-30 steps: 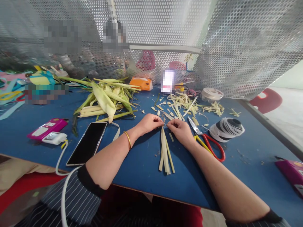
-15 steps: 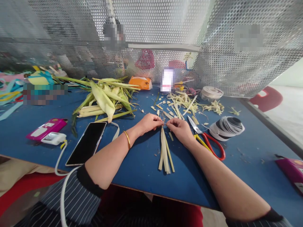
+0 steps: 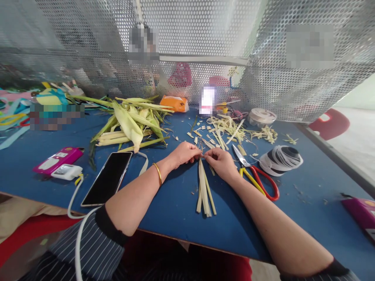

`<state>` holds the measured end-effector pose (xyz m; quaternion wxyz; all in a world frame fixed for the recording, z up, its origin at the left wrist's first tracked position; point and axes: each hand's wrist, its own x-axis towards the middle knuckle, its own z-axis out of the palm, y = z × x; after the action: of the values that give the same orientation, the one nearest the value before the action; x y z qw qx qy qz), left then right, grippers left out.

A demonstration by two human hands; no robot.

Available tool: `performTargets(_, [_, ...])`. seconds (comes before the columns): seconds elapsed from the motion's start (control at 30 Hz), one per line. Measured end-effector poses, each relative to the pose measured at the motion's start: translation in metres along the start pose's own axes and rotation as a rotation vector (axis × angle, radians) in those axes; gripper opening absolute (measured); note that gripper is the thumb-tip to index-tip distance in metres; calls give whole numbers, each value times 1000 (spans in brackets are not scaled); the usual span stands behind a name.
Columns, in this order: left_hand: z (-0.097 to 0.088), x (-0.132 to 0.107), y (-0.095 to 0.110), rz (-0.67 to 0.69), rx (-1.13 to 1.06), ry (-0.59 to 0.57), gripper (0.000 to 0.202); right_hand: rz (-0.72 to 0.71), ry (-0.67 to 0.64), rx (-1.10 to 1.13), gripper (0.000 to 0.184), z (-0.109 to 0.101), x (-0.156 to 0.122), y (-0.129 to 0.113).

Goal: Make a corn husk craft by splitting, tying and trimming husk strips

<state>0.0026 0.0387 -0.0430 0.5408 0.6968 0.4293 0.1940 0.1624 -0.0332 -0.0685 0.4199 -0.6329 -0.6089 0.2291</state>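
A bundle of pale corn husk strips (image 3: 205,191) lies on the blue table, fanned out toward me and gathered at its far end. At that gathered end, my left hand (image 3: 187,153) pinches with thumb and fingers. My right hand (image 3: 219,160) is also closed in a pinch, just right of the same end, its fingertips almost meeting the left ones. Whatever is between the right fingertips is too small to make out. Beside my right wrist are open scissors (image 3: 260,180) with red and yellow handles. A spool of white thread (image 3: 279,160) rests behind them.
Green corn husks (image 3: 129,127) are heaped at the left, and husk scraps (image 3: 228,127) at the back right. A phone (image 3: 108,178) and a purple box (image 3: 58,160) lie left. An orange packet (image 3: 174,104) and a tape roll (image 3: 262,116) stand near the perforated screen (image 3: 202,23).
My right hand has shifted slightly left, bringing its fingertips closer to the left hand's at the gathered end. The husk strips have stayed in place.
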Motion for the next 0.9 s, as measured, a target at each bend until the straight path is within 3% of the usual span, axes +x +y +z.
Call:
performTargets(0.27, [1,-1,-5,84,62,22,29,-32,31,-16,14,3,0,2])
performTargets(0.47, [-1,-1,-2,-1,-19,27,17,-33,28,-54,14,2,-1,-3])
performTargets(0.9, [-2,-2,4,-47,-35,-19,14,-41,-5,-38,15,1,-1,0])
